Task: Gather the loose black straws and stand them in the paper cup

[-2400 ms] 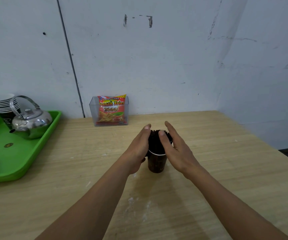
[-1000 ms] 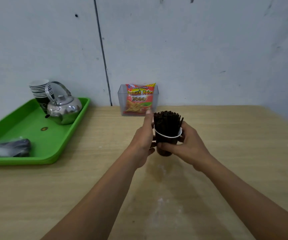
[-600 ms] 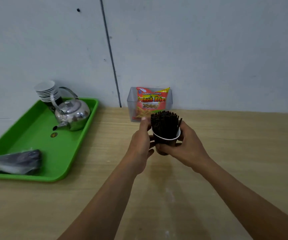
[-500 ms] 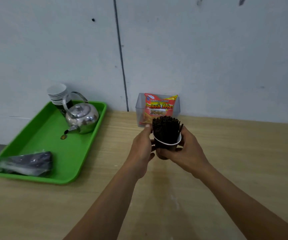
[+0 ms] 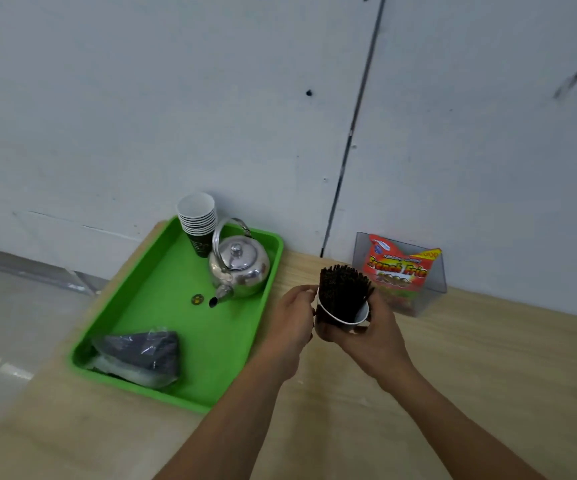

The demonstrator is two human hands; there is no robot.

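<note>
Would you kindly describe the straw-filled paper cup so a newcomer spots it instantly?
Start at the green tray; just right of it, the right hand grips one paper cup, the left hand against it. Unlike the empty stacked cups on the tray, it bristles with black straws.

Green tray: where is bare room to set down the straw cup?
Free: the tray middle, between kettle and plastic bag. Crowded: the far corner, with kettle and stacked cups.
</note>
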